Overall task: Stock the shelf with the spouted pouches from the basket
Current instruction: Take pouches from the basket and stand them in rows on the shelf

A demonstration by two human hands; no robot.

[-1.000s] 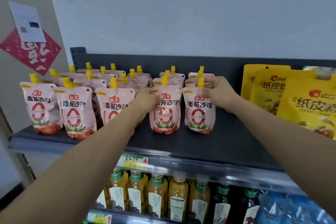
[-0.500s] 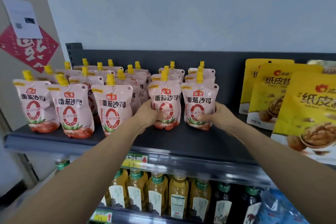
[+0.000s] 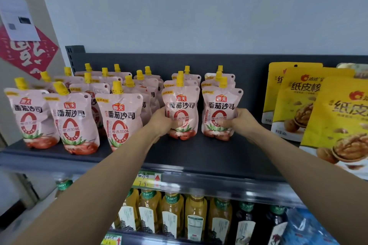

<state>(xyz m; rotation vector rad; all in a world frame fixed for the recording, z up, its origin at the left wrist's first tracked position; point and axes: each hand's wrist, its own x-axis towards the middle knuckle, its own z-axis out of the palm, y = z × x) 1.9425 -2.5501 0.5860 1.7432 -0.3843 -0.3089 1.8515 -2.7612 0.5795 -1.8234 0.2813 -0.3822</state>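
While the placing step is being carried out, the left pouch (image 3: 182, 103) is being gripped low by the left hand (image 3: 164, 123) and the right pouch (image 3: 222, 103) by the right hand (image 3: 238, 121), midway along the shelf (image 3: 199, 155), back from its front edge. Next, a gentle release is being called for, judging by the soft pouches, leaving both upright.

Our left hand (image 3: 162, 123) now grips the left pouch (image 3: 181, 103) low down, our right hand (image 3: 240, 121) the right pouch (image 3: 221, 105), no longer near their tops.
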